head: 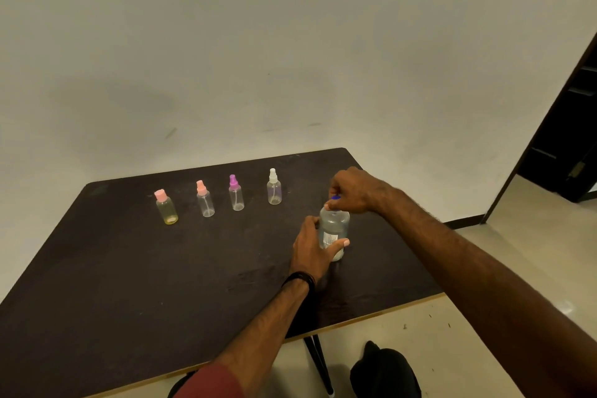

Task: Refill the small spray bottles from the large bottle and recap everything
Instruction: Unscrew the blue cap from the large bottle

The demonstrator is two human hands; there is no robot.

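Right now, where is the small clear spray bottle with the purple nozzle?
Head view: the purple-nozzled clear spray bottle stands upright third from the left in the row, between the peach-nozzled bottle and the white-nozzled bottle.

Only an unreadably small printed label (329,240) on the large bottle (335,223).

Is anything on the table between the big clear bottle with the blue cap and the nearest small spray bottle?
Nothing visible: bare dark table separates the large clear bottle from the white-topped spray bottle.
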